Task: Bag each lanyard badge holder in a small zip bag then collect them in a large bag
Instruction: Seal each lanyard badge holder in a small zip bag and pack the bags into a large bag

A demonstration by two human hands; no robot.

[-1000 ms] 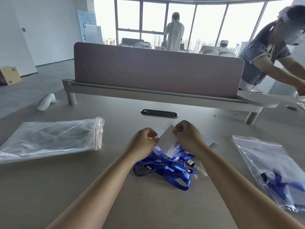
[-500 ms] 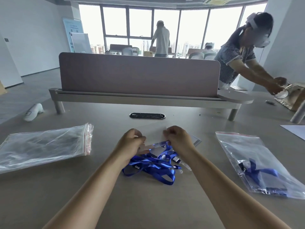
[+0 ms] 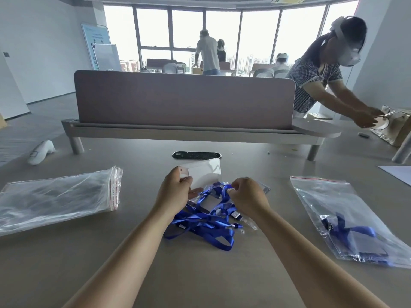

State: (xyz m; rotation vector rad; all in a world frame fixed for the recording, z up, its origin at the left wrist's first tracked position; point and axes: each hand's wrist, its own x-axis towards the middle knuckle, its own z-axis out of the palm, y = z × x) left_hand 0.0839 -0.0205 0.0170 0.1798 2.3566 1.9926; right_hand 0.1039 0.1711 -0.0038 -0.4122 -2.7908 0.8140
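Zip bags (image 3: 57, 196), clear with red-striped seals, lie in a flat stack on the left side of the counter (image 3: 200, 276), their sealed ends pointing toward the middle. Behind the stack, near the counter's far left corner, rests a white controller (image 3: 41, 152). Along the far edge stands a mauve divider panel (image 3: 184, 101). Just in front of it, at mid-counter, sits a black oval cable port (image 3: 196, 155).

Nearer than the port, the left hand (image 3: 175, 192) holds a clear sleeve (image 3: 204, 172) by its left end, pinched between thumb and curled fingers. Whether it is a small bag or a badge holder I cannot tell. Just right of that hand and toward the near edge, the lanyard badge holders (image 3: 209, 221) lie in a tangle of blue ribbon, clips and clear pockets. The right hand (image 3: 246, 196) is over the far right part of the tangle, its fingers curled and pinching a blue strap (image 3: 224, 192) there.

Well apart, on the right side of the counter, a large bag (image 3: 347, 216) lies flat with its red-lined mouth toward the far edge. Blue lanyard and clear pockets show inside it. A white sheet (image 3: 398, 174) pokes in at the right edge. Beyond the far right corner a person (image 3: 318, 72) leans over another surface.
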